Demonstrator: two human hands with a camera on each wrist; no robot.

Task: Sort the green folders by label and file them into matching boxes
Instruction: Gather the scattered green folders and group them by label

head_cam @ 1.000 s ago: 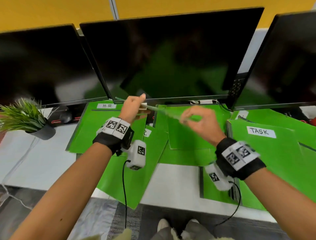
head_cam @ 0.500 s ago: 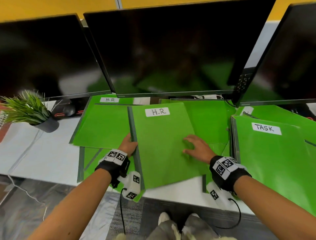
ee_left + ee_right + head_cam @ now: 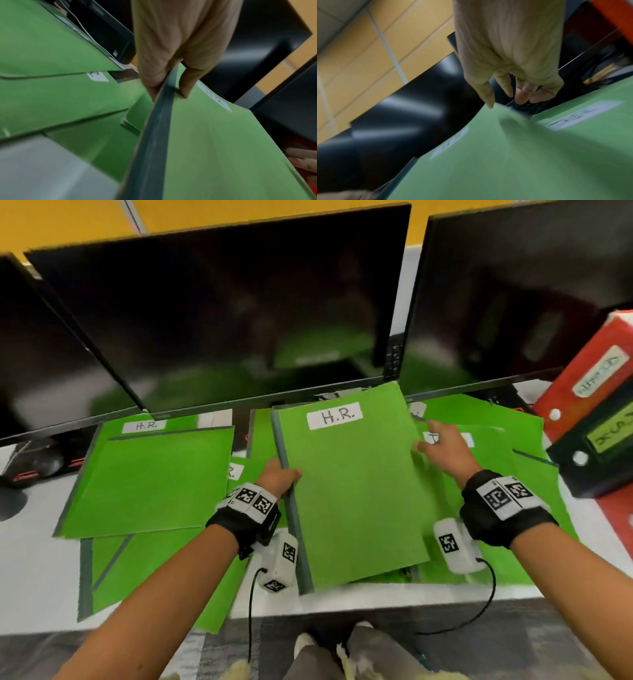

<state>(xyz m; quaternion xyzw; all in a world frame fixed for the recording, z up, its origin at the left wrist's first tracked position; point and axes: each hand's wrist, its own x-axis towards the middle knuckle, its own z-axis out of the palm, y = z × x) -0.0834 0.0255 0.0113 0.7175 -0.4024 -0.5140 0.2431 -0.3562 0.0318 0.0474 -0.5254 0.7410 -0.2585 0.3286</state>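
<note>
A green folder labelled H.R. point(image 3: 349, 491) is tilted up off the desk in the middle of the head view. My left hand point(image 3: 279, 475) pinches its grey spine point(image 3: 164, 94), thumb on the cover and fingers beneath. My right hand point(image 3: 431, 440) hovers at the folder's right edge with loose, spread fingers; its thumb point(image 3: 488, 97) touches the edge and it grips nothing. Under that hand lies a green folder point(image 3: 496, 467) whose label is partly hidden. A stack of H.R. folders point(image 3: 147, 474) lies to the left.
A red box point(image 3: 589, 378) and a black box point(image 3: 596, 453), each labelled, stand at the right edge of the desk. Three dark monitors point(image 3: 239, 313) line the back. More green folders point(image 3: 137, 570) overhang the front edge at the left.
The H.R. folder went from edge-on in both hands to flat, and now sits further right, off the left stack. My right hand slid from its cover to its right edge. The view swung right.
</note>
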